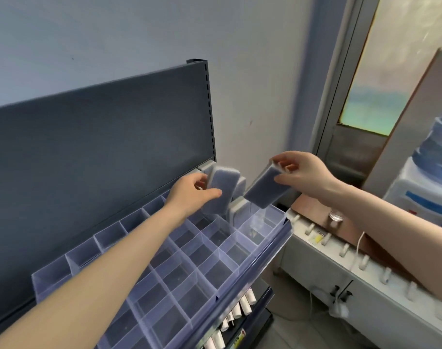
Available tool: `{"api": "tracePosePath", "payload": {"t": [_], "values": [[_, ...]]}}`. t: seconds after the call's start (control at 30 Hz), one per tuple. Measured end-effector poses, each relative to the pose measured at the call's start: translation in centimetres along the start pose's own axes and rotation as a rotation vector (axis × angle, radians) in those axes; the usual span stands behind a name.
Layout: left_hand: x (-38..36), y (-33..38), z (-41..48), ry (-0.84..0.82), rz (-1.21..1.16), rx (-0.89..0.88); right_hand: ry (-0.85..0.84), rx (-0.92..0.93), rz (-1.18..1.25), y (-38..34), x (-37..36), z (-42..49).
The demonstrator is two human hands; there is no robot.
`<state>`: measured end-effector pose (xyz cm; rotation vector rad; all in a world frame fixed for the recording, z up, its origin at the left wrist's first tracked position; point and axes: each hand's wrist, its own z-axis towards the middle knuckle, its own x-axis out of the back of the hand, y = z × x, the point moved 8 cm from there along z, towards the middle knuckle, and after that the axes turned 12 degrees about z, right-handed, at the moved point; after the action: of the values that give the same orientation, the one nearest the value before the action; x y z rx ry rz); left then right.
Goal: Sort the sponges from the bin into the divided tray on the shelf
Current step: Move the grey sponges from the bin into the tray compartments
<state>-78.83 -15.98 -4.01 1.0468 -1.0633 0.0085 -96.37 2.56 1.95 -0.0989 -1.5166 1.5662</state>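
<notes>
A clear divided tray [209,273] lies on the dark shelf, most of its cells bare. My left hand [189,191] grips a grey-blue sponge [221,187] upright over the tray's far right cells. My right hand [304,172] pinches a second grey-blue sponge [264,188] by its top end, tilted above the tray's far right corner. Other sponges [240,209] stand on edge in the far right cells between and behind the two held ones. The bin is out of view.
The shelf's dark back panel [101,147] rises behind the tray. To the right stands a low white cabinet [340,260] with pegs and a cord, and a water dispenser [426,187]. Tubes [242,306] lie on the shelf below.
</notes>
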Motion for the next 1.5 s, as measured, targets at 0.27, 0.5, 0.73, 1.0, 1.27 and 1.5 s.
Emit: {"api": "tracePosePath", "payload": {"t": [0.27,0.5,0.73,1.0,1.27,1.5], "values": [[-1.9,1.7,0.8,-0.030,-0.017,0.077,-0.290,0.098,-0.117,2.8,-0.6,4.6],[-3.2,2.8,-1.7,-0.002,-0.062,0.241,-0.624,0.258,-0.140,3.2,-2.6,6.4],[-6.2,3.4,-5.0,0.058,-0.053,0.367,-0.776,0.354,-0.122,5.4,-3.6,6.1],[-8.8,3.3,-6.0,0.153,0.022,0.434,-0.818,0.442,-0.183,6.9,-4.0,5.5],[-9.4,4.1,-5.1,0.128,0.281,0.374,-0.795,0.549,-0.283,6.8,-5.2,4.7],[-10.9,4.0,-5.0,0.060,0.386,0.348,-0.805,0.580,-0.297,7.4,-6.1,4.2]]}}
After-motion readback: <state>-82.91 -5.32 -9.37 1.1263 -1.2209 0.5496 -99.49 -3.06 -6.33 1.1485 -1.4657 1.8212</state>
